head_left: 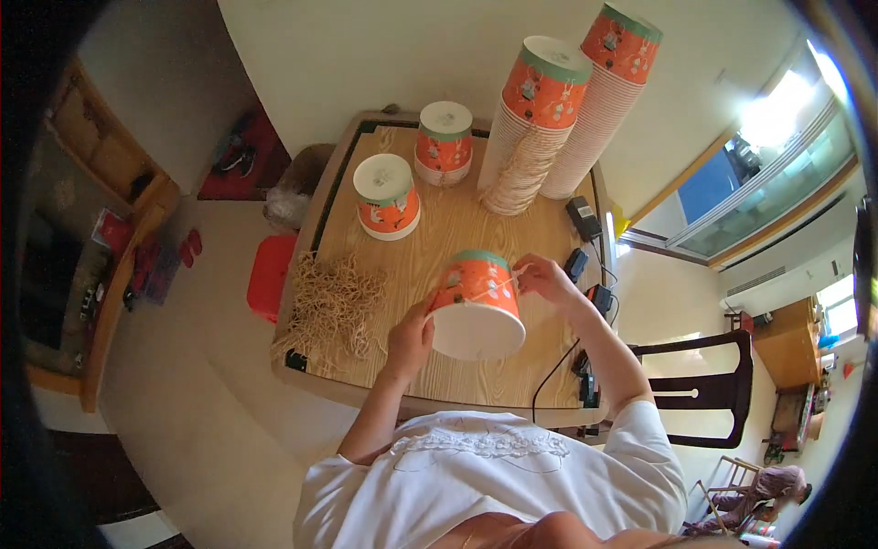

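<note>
An orange paper bucket with a green base band lies tilted above the table, its wide white mouth toward me. My left hand grips its left side near the rim. At its right side my right hand is closed in a pinch on a thin pale cord, which slants across the bucket's printed wall. Left of the bucket lies a tangled heap of tan cords. Behind stand an upside-down paper bucket and a short stack of buckets, also upside down.
Two tall stacks of nested buckets, a front one draped with tan cords and a rear one, rise at the back right. Black power adapters and cables line the table's right edge. A dark chair stands right; a red stool stands left.
</note>
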Available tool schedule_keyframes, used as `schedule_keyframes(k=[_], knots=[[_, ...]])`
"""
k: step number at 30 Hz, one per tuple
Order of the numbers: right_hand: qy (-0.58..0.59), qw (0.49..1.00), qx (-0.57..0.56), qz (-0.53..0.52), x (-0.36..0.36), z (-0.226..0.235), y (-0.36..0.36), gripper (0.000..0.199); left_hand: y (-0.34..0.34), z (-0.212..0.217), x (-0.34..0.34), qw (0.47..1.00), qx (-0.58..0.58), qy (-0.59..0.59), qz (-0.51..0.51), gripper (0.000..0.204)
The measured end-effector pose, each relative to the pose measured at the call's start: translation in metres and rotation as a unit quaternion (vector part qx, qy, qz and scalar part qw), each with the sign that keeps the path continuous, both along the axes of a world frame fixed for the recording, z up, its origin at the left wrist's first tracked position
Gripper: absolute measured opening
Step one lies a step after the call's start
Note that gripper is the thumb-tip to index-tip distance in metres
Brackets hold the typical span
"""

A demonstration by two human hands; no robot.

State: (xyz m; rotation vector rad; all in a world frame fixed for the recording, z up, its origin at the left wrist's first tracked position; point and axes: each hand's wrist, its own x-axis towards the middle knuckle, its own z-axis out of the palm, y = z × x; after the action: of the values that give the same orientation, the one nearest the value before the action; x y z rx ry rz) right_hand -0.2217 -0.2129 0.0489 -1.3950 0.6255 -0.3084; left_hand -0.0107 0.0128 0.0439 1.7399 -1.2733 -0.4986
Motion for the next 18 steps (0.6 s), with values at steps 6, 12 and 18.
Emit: schedule_keyframes(k=[6,12,18], knots=[[0.136,0.889,-0.435,-0.037,0.042,0.056,0.008,0.033,-0.005,0.011,0.003,0.998,-0.041,-0.048,-0.019,0.063],[0.192,0.912,-0.349,0.097,0.066,0.094,-0.004,0.040,-0.011,0.006,0.012,0.991,-0.023,-0.127,-0.018,0.067],[0.135,0.824,-0.550,0.013,0.089,0.131,-0.023,0.023,-0.019,-0.011,0.024,0.993,-0.067,-0.084,0.045,0.062]])
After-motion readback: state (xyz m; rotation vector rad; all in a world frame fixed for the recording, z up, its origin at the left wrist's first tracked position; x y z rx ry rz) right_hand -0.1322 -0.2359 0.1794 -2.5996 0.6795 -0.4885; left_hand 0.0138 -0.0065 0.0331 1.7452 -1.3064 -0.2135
